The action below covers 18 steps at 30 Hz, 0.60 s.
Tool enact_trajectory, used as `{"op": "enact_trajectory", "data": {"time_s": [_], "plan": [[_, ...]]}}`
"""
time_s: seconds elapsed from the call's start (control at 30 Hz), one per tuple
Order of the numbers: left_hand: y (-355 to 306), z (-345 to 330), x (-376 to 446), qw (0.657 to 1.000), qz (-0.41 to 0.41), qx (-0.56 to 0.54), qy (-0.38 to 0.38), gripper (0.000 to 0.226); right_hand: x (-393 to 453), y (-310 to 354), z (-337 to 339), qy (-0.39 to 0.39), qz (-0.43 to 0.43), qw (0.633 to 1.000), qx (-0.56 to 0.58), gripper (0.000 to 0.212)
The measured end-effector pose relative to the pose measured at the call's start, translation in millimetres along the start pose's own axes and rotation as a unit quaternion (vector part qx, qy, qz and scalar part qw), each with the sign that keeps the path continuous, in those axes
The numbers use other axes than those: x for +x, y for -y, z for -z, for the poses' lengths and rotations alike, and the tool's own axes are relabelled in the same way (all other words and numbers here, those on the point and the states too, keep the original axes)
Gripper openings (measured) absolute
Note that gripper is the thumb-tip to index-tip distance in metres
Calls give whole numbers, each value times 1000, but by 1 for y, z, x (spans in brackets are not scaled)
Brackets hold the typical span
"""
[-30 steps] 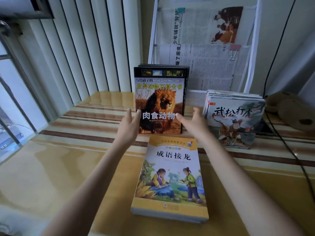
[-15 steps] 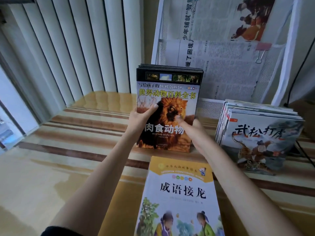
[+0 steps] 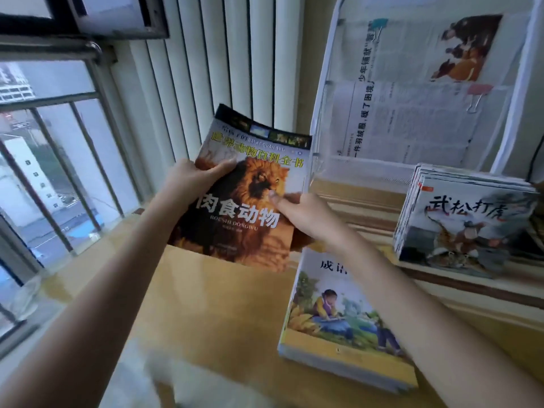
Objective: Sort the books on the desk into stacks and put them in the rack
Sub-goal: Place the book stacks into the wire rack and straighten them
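Note:
A stack of lion-cover books (image 3: 250, 207) is held up above the desk, tilted to the left. My left hand (image 3: 191, 181) grips its left edge with the thumb across the cover. My right hand (image 3: 306, 213) grips its right edge, thumb on the cover. A yellow picture book (image 3: 338, 319) lies flat on the desk (image 3: 206, 313) below my right forearm. A stack of tiger-cover books (image 3: 468, 222) leans at the right. Behind stands the white mesh rack (image 3: 365, 172), with newspapers clipped in it.
A window with bars (image 3: 59, 160) fills the left side, beside white vertical blinds (image 3: 212, 83). The desk surface is glossy yellow with brown stripes toward the back. A dark cable (image 3: 532, 169) runs down at the far right edge.
Both hands have closed on the lion-cover stack and lifted it off the desk, tilting it leftward. The view has swung left toward the window.

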<state>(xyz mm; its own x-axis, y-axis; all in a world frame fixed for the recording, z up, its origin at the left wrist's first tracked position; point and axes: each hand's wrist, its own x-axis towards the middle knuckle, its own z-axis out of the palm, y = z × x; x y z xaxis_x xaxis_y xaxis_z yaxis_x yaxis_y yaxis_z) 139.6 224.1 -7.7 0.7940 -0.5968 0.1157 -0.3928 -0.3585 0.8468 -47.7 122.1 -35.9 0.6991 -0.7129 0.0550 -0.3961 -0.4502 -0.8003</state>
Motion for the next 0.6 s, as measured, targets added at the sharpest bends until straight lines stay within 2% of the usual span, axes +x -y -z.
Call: {"op": "enact_trajectory", "data": {"time_s": [0.13,0.27,0.43,0.5,0.57,0.6], "plan": [[66,12,-32,990,44,126,54,60,-40,-10,-54,92,-73,993,-24,64],[112,0,-52,981,87,166,54,74,-43,-8,-78,138,-81,970,-184,70],[124,-5,-53,961,93,254,55,83,-37,-4,-96,173,-110,909,-363,74],[113,-5,-53,918,99,381,47,94,-32,-4,-98,164,-109,882,-428,76],[94,-3,-51,849,125,510,56,100,-29,3,-97,141,-84,857,-488,75],[82,-2,-50,821,117,555,66,98,-28,7,-94,119,-57,860,-493,72]]}}
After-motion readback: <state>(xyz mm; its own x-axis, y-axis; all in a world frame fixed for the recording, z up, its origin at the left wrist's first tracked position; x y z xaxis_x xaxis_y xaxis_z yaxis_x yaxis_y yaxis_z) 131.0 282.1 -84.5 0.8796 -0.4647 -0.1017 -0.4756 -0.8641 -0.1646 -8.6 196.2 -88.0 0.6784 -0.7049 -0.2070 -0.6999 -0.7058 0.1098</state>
